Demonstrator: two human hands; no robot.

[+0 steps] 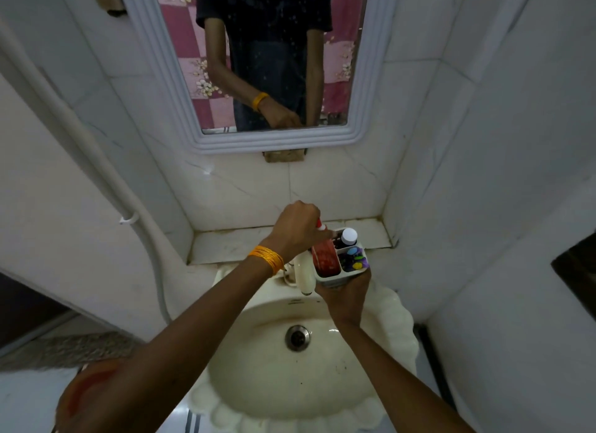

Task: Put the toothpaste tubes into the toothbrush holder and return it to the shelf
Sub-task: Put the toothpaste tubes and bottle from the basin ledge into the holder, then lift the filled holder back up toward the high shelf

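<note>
Left hand (298, 229) clenched around the upper end of a red toothpaste tube (325, 253), orange bangles (267, 258) on that wrist. Tube standing in the left compartment of the white toothbrush holder (342, 265), red cap end poking out beside the knuckles. Right hand (345, 294) cupped under the holder from below, gripping its base — held up over the back edge of the cream sink (322, 378), just beside the tap (304, 273). In the holder's other compartments: a dark bottle with a white cap (349, 236) at the back, colourful brush ends (354, 261) at the right. Tiled shelf (245, 244) just behind the holder, bare marble. Above it, on the wall, a white-framed mirror (274, 139) — arms and bangles reflected there.
</note>
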